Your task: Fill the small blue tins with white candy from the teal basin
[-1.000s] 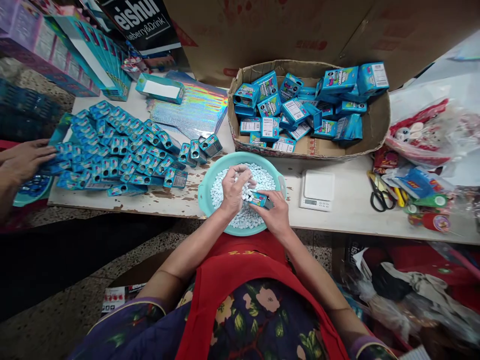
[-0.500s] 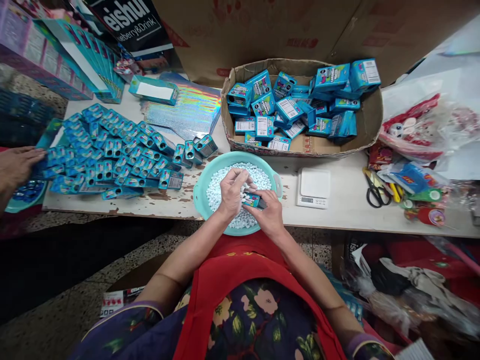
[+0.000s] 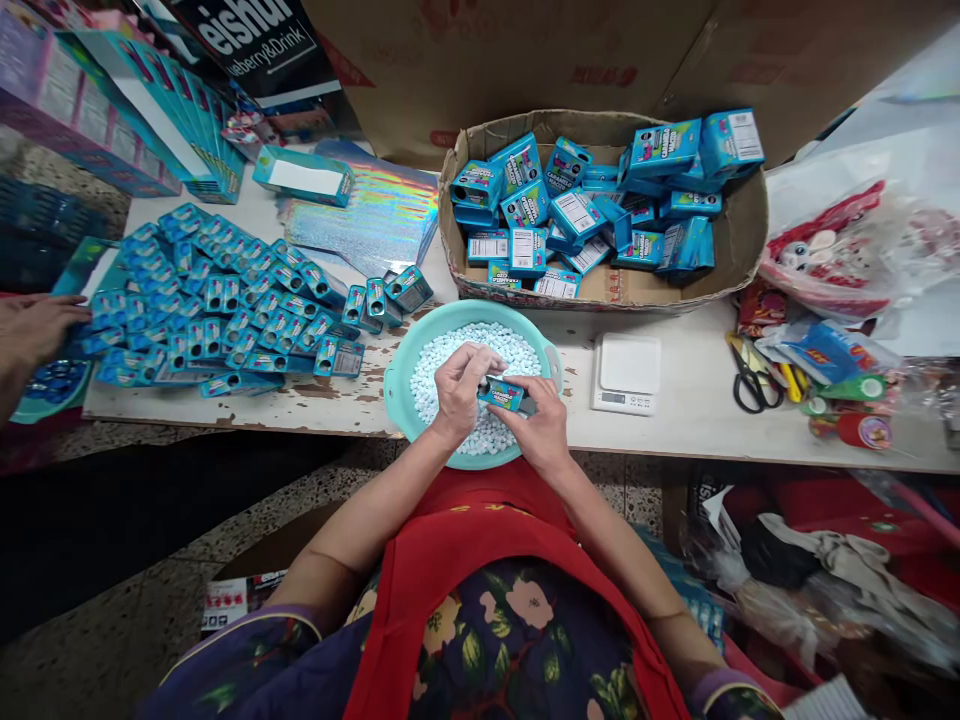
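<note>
Over a turquoise plastic basin (image 3: 396,385) of small white candies (image 3: 429,372), both my hands work close together. My right hand (image 3: 541,425) grips a small blue candy box (image 3: 502,394) lying on its side, label up, its left end facing my other hand. My left hand (image 3: 459,388) is closed, fingers curled and pinched at that end of the box. A little white shows at its fingertips; how many candies it holds is hidden.
Left of the basin stand many small blue boxes (image 3: 225,293), with holographic sheets (image 3: 367,215) behind. A cardboard tray (image 3: 754,245) holds more boxes. To the right are a white scale (image 3: 628,372) and scissors (image 3: 750,380). A co-worker's hand (image 3: 37,335) is at far left.
My left fingers have drawn closer together at the box's end, and fewer white candies show there. The box has turned so its label faces up more. The co-worker's hand has barely moved.
</note>
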Demonstrator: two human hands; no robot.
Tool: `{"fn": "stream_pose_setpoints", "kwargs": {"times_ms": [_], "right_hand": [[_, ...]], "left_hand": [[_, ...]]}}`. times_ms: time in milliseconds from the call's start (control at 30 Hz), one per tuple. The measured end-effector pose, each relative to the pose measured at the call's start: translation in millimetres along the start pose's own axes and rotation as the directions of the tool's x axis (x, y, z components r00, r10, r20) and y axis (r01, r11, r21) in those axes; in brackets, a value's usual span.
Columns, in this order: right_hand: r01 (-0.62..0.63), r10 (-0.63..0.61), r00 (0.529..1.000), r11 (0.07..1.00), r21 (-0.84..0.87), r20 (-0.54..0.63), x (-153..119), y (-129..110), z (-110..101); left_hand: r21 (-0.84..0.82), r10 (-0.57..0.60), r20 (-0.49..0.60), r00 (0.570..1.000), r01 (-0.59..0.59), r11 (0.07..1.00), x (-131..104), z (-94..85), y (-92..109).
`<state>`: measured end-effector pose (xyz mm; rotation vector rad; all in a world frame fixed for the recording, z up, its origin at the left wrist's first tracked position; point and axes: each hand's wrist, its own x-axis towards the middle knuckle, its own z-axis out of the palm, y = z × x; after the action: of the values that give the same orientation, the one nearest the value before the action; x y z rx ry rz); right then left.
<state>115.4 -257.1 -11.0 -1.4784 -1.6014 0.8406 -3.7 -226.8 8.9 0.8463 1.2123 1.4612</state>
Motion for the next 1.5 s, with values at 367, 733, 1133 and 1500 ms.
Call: {"fn": "stream_pose_setpoints", "kwargs": {"times_ms": [367, 733, 1133, 1500], "right_hand": [[-0.068, 0.072, 0.997, 0.972, 0.225, -0.013, -5.2, 23.8, -15.6], [-0.196, 0.219, 0.974, 0.948, 0.251, -0.065, -7.4, 42.7, -26.1], [-0.082, 0.082, 0.997, 0.996, 0.032, -0.008, -3.3, 22.5, -7.8], [0.004, -0.001, 0.999, 0.998, -0.06, 0.044, -0.5, 5.5, 7.0]], "left_hand": [[0.673, -0.11, 0.08, 0.991, 0.027, 0.739, 63.1, -57.2, -53.9], [0.891, -0.334, 0.17, 0.927, 0.0, 0.453, 47.4, -34.1, -113.3], [-0.16, -0.351, 0.133, 0.927, 0.369, 0.915, 25.2, -23.8, -15.8], [-0.28, -0.23, -0.035, 0.973, 0.211, 0.937, 24.1, -15.9, -9.9]]}}
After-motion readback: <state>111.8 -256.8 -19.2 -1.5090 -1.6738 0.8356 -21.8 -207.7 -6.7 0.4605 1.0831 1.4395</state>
